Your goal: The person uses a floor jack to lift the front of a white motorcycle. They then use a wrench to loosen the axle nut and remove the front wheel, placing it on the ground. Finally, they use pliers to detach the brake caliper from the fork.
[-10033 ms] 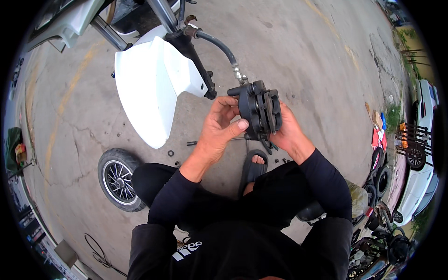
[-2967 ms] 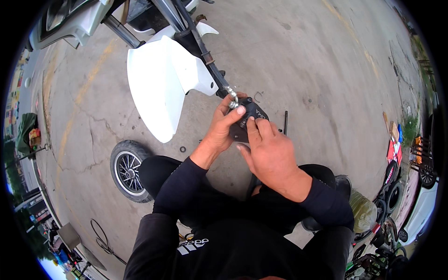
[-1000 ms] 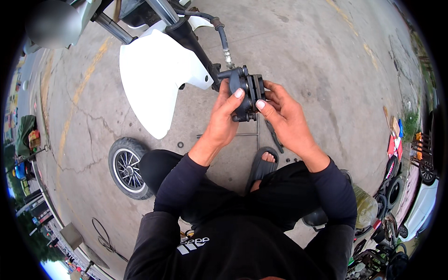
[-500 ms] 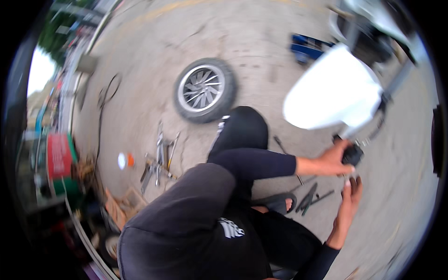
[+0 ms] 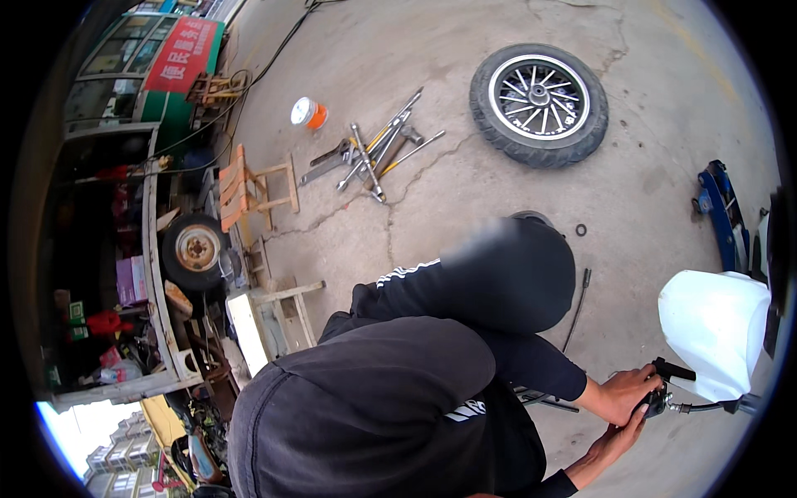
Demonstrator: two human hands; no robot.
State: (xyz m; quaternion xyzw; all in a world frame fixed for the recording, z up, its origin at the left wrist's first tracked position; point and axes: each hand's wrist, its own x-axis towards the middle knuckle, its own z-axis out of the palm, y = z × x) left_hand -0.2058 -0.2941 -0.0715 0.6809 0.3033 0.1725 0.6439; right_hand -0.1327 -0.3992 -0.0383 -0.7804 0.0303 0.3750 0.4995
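At the lower right, both hands meet on a small black part that looks like a brake caliper (image 5: 656, 404). My left hand (image 5: 621, 397) is closed over its top, fingers bent around it. From below, my right hand (image 5: 613, 451) reaches up with its fingertips pressed against the same part; the exact grip is partly hidden. A black hose or cable (image 5: 701, 407) with a silver fitting runs from the part toward the fork. Just above it, a white scooter fender (image 5: 714, 328) hangs near my left hand.
A spoked wheel with its tyre (image 5: 538, 101) lies flat on the concrete. Left of it are piled wrenches (image 5: 374, 158), an orange-and-white tub (image 5: 309, 113) and a wooden stool (image 5: 257, 187). A long bar (image 5: 577, 311) lies beside my knee. A blue jack-like tool (image 5: 721, 203) stands far right.
The view has swung right, shifting the wheel and tools across the picture. My right hand, earlier apart below the black part, now touches it beside my left hand.
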